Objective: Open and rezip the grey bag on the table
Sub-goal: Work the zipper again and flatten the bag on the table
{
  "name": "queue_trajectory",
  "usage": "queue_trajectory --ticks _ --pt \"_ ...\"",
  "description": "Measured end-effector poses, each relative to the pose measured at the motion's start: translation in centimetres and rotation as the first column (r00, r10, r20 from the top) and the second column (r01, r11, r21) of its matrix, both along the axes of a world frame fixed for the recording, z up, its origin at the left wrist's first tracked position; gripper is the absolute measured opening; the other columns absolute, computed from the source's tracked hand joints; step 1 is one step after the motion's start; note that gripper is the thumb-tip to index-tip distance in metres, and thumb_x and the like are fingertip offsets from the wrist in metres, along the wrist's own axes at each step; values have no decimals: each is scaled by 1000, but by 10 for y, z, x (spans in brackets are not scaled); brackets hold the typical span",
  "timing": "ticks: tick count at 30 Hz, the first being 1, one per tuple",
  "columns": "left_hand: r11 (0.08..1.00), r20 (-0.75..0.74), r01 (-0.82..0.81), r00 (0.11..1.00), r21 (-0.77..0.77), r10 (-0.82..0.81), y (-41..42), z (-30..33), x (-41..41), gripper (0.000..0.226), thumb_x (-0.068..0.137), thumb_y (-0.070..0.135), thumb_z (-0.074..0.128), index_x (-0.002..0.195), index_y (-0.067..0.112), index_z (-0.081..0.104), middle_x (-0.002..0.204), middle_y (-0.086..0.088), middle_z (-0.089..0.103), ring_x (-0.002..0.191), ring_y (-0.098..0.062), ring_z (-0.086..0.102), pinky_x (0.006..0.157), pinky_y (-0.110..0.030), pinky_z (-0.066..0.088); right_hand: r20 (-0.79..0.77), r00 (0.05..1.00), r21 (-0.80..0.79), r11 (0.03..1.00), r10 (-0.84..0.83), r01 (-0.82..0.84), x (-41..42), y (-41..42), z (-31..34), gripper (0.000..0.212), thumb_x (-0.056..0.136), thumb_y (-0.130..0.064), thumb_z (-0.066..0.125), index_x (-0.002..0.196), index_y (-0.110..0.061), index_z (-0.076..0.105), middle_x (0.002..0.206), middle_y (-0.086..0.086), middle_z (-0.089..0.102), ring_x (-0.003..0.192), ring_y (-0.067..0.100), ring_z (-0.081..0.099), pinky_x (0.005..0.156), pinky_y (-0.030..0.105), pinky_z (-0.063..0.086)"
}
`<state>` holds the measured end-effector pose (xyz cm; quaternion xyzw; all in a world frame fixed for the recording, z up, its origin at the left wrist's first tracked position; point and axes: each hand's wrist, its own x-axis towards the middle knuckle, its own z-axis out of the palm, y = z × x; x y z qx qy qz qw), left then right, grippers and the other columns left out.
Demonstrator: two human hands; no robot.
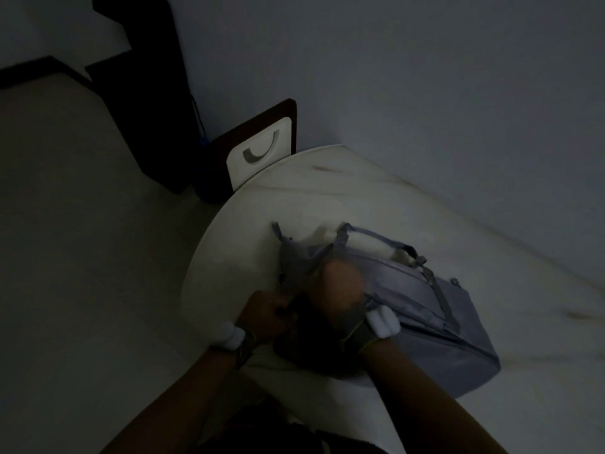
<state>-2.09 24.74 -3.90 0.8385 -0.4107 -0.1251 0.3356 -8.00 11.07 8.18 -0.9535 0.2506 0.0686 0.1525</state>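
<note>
Very dim, underexposed; motion blur; wide-angle distortion.

Head view, steeply down, near table (pixel 294 198)

The right hand (pixel 342 283) is blurred, so its grip is unclear. Both hands cover the near end of the soft grey fabric bag (pixel 425 316); the zipper there is hidden in darkness.

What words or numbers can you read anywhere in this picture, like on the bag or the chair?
None: no word, label or number can be read in this dim view.
The grey bag shows no readable print.
The chair back has only a curved cut-out, not a letter.
The white wristbands on the left hand and right hand are too blurred to show any text.
</note>
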Motion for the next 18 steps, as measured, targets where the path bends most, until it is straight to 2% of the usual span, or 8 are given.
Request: queue_trajectory --ticks 3,6,9,11,13,15,18 --pt "1000 106 -17 994 13 16 -4 -1 4 40 75 43 56 52 9 58 50 -10 60 47 -25 58 46 -22 33 39 992 -24 993 -117 118 -16 -26 -5 30 93 -27 51 94 -3 68 98 17 70 90 33 66 67 31 43" --pt "996 85 22 996 83 -30 -8 7 3 42 73 43 55 50 8 54 47 -11 56 45 -25 56 44 -25 36 88 979 -5 983 -184 185 -30 -28 -9 29 89 -26 55 87 -1 68 93 21 69 86 36 66 64 32 43" --pt "985 64 64 995 159 -75 -9 21 5 42 71 42 53 50 6 52 48 -14 54 48 -26 56 47 -27 38 197 967 17 987 -159 159 -35 -29 -7 23 85 -15 60 78 5 66 84 28 66 77 41 64 60 33 36" --pt "979 86 77 992 191 -95 -19 40 2 35 72 41 51 55 10 53 57 -12 59 58 -27 60 50 -28 42 245 965 8 995 -97 98 -39 -30 -3 18 82 -11 61 73 4 63 79 29 64 70 42 62 58 33 33" --pt "993 76 70 994 97 -78 -33 69 -1 19 75 35 61 68 18 58 73 -6 63 72 -21 60 59 -28 43 246 969 -27 999 -22 30 -41 -28 -3 18 82 -14 60 73 2 63 76 26 64 67 41 62 55 35 37" --pt "996 90 90 992 5 -90 -51 83 -5 10 72 21 67 77 14 62 80 -7 63 79 -24 61 65 -28 45 244 970 -61 998 12 3 -42 -24 -4 20 81 -19 63 74 0 64 75 24 65 62 39 62 51 33 35" --pt "989 67 123 989 87 -129 -63 81 -7 13 65 17 61 75 9 66 83 -13 69 83 -32 66 68 -30 49 239 971 -95 995 17 6 -39 -15 -9 23 78 -26 67 72 -4 66 71 20 66 57 37 63 51 29 32"
